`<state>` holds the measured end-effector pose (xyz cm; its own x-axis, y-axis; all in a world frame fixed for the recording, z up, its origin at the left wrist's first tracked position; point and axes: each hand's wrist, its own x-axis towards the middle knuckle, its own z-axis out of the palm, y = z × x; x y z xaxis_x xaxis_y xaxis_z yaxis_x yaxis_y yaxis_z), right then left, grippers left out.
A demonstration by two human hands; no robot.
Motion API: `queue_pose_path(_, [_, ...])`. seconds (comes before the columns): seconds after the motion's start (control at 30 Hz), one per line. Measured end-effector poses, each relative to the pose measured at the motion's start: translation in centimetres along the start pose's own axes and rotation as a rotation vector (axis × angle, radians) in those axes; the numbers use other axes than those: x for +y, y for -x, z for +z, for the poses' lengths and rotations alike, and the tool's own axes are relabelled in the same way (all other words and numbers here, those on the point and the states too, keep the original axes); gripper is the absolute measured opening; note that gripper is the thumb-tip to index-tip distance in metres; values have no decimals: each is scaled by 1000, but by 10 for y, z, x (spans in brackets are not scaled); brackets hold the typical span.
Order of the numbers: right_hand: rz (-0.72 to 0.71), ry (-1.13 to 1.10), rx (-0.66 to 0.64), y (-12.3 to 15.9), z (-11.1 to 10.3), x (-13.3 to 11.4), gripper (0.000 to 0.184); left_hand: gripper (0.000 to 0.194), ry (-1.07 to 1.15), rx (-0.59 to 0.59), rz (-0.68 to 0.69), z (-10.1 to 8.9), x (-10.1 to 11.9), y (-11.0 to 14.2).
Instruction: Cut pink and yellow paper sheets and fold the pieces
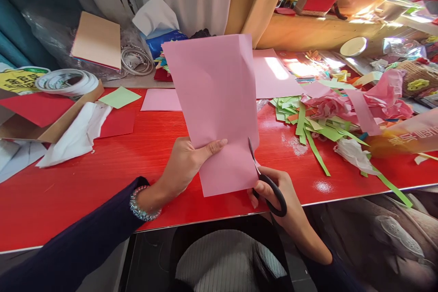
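A large sheet of pink paper (219,86) is held up over the red table, a crease running near its right side. My left hand (188,159) pinches its left edge, thumb on the front and fingers hidden behind. My right hand (284,196) grips black-handled scissors (273,191), the fingers through the loops. The scissor blades point up along the paper's lower right side, where the edge is cut. One blade shows in front of the paper; the other seems hidden behind it.
On the red table (153,159), green paper strips (315,127) and crumpled pink paper (342,102) lie at right. A cardboard box (65,123) with rolls of white tape (68,82) stands at left. More pink paper (273,73) and a green square (119,97) lie behind.
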<state>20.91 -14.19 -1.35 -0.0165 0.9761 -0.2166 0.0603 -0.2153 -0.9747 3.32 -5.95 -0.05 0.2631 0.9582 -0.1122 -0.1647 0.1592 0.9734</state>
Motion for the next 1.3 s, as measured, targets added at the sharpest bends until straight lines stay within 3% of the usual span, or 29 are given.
queue_pose_path(1.3, [-11, -34, 55, -2, 3, -12, 33, 16, 47, -140, -117, 4, 1, 7])
